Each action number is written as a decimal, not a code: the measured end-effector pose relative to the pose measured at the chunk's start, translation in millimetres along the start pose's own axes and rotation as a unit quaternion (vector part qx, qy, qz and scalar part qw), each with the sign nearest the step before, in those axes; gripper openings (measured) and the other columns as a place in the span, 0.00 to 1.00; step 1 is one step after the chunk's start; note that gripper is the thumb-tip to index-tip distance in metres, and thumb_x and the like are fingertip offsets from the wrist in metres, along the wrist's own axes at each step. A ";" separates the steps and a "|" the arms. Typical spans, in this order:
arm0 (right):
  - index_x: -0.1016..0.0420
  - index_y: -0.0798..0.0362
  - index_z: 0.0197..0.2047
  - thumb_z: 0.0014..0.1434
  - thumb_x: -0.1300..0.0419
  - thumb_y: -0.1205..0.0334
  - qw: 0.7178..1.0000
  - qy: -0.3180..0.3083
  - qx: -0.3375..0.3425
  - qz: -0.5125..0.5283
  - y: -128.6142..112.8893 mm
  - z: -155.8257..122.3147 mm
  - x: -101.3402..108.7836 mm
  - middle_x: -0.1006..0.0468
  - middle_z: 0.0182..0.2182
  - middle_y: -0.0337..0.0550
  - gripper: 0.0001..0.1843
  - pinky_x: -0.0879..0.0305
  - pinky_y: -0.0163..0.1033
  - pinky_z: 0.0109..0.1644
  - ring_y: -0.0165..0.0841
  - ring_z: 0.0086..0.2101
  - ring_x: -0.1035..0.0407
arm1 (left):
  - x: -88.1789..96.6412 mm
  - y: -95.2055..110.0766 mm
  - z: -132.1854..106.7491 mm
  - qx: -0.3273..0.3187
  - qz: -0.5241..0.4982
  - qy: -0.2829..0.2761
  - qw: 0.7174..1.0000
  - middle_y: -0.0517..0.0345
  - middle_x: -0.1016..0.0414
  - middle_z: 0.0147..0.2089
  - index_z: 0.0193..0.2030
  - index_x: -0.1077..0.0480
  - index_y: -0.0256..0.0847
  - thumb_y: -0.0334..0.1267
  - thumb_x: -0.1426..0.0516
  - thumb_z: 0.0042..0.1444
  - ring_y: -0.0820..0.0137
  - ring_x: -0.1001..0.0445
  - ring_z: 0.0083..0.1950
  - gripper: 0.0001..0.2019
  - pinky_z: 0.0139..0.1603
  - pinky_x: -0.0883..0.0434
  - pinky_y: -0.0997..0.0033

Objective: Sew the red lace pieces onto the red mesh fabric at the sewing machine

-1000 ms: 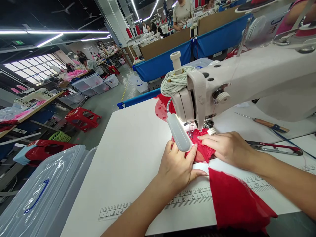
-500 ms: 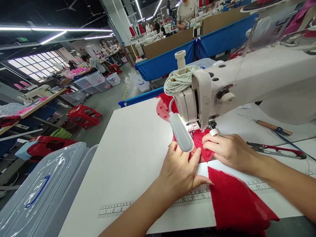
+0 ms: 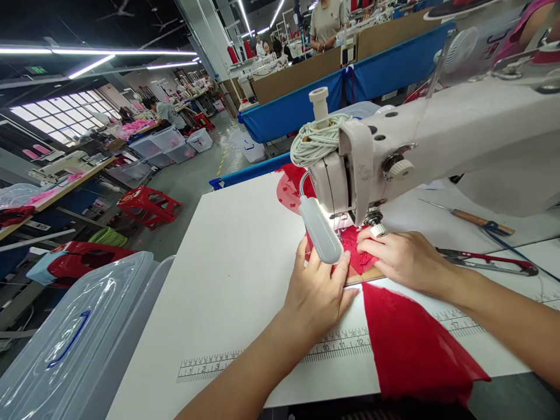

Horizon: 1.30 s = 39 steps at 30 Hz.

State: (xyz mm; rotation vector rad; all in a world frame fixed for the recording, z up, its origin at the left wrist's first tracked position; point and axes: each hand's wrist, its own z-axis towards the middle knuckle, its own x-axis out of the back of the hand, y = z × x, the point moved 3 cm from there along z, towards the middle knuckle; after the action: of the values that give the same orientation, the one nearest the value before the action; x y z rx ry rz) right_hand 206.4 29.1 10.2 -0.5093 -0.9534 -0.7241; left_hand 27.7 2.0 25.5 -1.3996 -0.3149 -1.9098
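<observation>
Red lace piece [image 3: 357, 252]: flat on the tabletop [image 3: 236, 251] under the head of the white sewing machine [image 3: 437, 134], right at the needle area, lit by the machine's small grey lamp [image 3: 321, 232]. A tan strip shows at its near edge.

Left hand [image 3: 318, 291]: palm down, fingers stretched out and close together, tips at the lace's left edge beneath the lamp. Pressing, not gripping.

Right hand [image 3: 402, 259]: palm down on the lace's right side, fingers loosely bent, tips bearing on the cloth just beside the presser foot. Not closed around anything.

Larger red cloth [image 3: 411, 344]: near the lace on the near side, between the forearms, draped over the tabletop's front edge and across the printed ruler [image 3: 262, 363].

Right of the hands: red-handled scissors [image 3: 485, 261]; farther back, a wooden-handled tool [image 3: 470, 219].

On top of the machine head: coil of pale cord [image 3: 317, 140]. Behind it, more red fabric [image 3: 289, 188].

Far left: clear plastic bin [image 3: 74, 338] with blue handle.
</observation>
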 end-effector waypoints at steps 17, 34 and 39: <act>0.25 0.51 0.36 0.69 0.50 0.60 0.988 0.031 -0.072 0.130 -6.1 6.7 -1.7 0.22 0.30 0.40 0.14 0.41 0.36 0.29 0.32 0.27 0.30 | -26.6 -31.3 17.3 0.181 -0.444 0.049 0.876 0.59 0.30 0.29 0.41 0.33 0.40 0.32 0.54 0.68 0.70 0.28 0.29 0.10 0.33 0.28 0.69; 0.26 0.51 0.46 0.56 0.46 0.67 0.980 0.031 -0.102 0.170 -10.7 6.2 -0.9 0.23 0.29 0.38 0.15 0.39 0.35 0.28 0.28 0.21 0.36 | -30.2 -29.3 14.3 0.173 -0.364 0.073 0.912 0.57 0.26 0.33 0.37 0.29 0.41 0.34 0.51 0.66 0.67 0.27 0.37 0.11 0.38 0.27 0.64; 0.24 0.50 0.37 0.64 0.45 0.63 0.979 0.062 -0.124 0.151 -8.1 5.9 -1.3 0.21 0.30 0.39 0.08 0.40 0.36 0.32 0.31 0.27 0.32 | -28.3 -33.4 16.7 0.165 -0.390 0.066 0.904 0.56 0.25 0.36 0.39 0.27 0.40 0.32 0.52 0.67 0.68 0.26 0.38 0.12 0.40 0.27 0.66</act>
State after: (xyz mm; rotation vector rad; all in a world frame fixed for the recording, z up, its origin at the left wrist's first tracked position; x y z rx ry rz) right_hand 196.6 28.2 12.6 -0.7992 -0.6523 -0.5935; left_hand 20.8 46.8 13.5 -0.9676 -1.2172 -2.4004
